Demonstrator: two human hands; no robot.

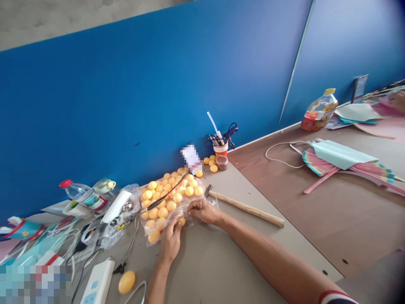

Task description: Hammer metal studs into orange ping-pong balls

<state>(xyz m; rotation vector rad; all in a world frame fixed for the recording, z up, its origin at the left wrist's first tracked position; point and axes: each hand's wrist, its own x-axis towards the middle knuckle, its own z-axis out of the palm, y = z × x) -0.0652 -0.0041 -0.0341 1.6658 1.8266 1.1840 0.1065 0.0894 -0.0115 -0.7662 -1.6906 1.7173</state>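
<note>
A clear plastic bag (171, 205) full of orange ping-pong balls lies on the desk against the blue partition. My left hand (171, 242) is closed at the bag's near edge, thumb and fingers gripping the plastic. One orange ball (182, 220) shows right beside its fingertips. To the right, my right hand (204, 212) pinches the bag's opening, with the fingertips curled together. A black strap (164, 195) lies across the top of the bag. Just past my right hand rests a hammer (248, 207) with a wooden handle, its head near the bag.
Loose balls (214, 168) sit by a small round jar (222, 163) and a paper cup (220, 148) of tools. At left are plastic bottles (87, 196), cables, a power strip (98, 282) and another ball (127, 282). Pleated paper pieces (341, 154) and a drink bottle (320, 110) stand right.
</note>
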